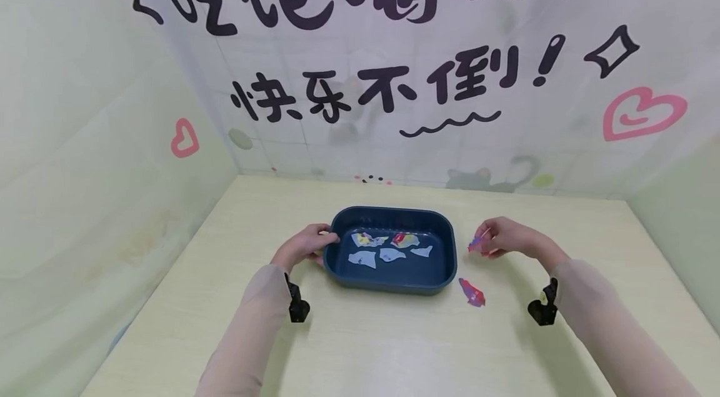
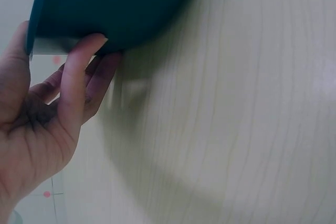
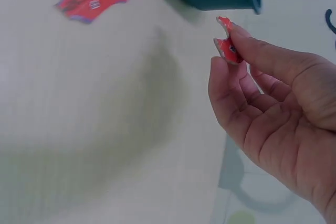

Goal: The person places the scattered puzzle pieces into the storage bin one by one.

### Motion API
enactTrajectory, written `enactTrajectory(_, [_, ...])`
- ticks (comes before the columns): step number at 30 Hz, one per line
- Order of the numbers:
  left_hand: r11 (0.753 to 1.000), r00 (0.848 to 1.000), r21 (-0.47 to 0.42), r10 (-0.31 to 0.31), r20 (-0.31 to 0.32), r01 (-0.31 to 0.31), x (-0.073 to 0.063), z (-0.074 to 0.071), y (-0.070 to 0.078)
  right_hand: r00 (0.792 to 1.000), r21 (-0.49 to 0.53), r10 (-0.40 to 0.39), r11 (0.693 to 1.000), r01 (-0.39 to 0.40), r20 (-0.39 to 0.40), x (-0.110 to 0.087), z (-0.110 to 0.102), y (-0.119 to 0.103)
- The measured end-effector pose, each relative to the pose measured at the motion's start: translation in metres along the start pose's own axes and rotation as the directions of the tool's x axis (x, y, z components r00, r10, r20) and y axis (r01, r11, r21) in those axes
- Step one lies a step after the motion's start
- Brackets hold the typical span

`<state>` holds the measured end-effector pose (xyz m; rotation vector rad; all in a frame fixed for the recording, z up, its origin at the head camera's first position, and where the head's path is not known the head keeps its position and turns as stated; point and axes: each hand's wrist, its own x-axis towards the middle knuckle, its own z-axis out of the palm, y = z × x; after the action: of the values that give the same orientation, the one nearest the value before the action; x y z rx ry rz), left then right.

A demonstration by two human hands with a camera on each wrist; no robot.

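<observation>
A dark blue rectangular tray [image 1: 394, 281] with rounded corners stands on the table, several torn scraps of printed paper or card lying on its floor. My left hand [image 1: 306, 244] grips its left end, thumb over the rim and fingers against the outer wall, as the left wrist view shows. To the right of the tray, my right hand [image 1: 506, 236] pinches a small red and purple scrap [image 3: 228, 48] between thumb and fingers. Another red and purple scrap [image 1: 472, 292] lies on the table near the tray's front right corner. Inside the tray, pale blue scraps [image 1: 362, 259] lie in front of multicoloured ones [image 1: 369, 240].
The pale wood-grain table [image 1: 382, 347] meets a printed cloth backdrop [image 1: 349, 153] at the back, with cloth hanging at the left and right sides too. A black wrist camera [image 1: 297, 302] is strapped to the left wrist, another camera [image 1: 544, 304] to the right.
</observation>
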<state>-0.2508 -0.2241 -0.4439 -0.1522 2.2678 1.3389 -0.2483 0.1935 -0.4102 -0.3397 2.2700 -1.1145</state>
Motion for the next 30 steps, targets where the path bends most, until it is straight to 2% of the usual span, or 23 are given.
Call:
enactTrajectory(5, [1.0, 1.0, -0.003, 0.006, 0.004, -0.006, -0.001, 0.0, 0.002, 0.999, 0.008, -0.046, 0.999, 0.046, -0.009, 0.002, -0.009, -0.02])
enactTrajectory(11, [1.0, 1.0, -0.007, 0.0, 0.011, 0.0, -0.003, -0.001, 0.003, 0.996, 0.002, -0.086, 0.996, 0.086, 0.006, 0.009, -0.007, -0.04])
enactTrajectory(15, [1.0, 1.0, 0.001, 0.005, 0.016, -0.005, -0.005, 0.0, 0.003, 0.996, -0.002, -0.086, 0.996, 0.086, 0.021, 0.015, -0.001, -0.049])
enactTrajectory(21, [1.0, 1.0, 0.006, 0.0, 0.013, 0.0, -0.005, 0.0, 0.005, 0.994, -0.058, -0.102, 0.993, 0.104, 0.039, 0.024, 0.009, -0.059])
enactTrajectory(30, [1.0, 1.0, -0.017, 0.014, 0.018, -0.014, -0.003, 0.0, 0.0, 0.982, -0.096, -0.147, 0.983, 0.158, 0.116, 0.041, 0.034, -0.068])
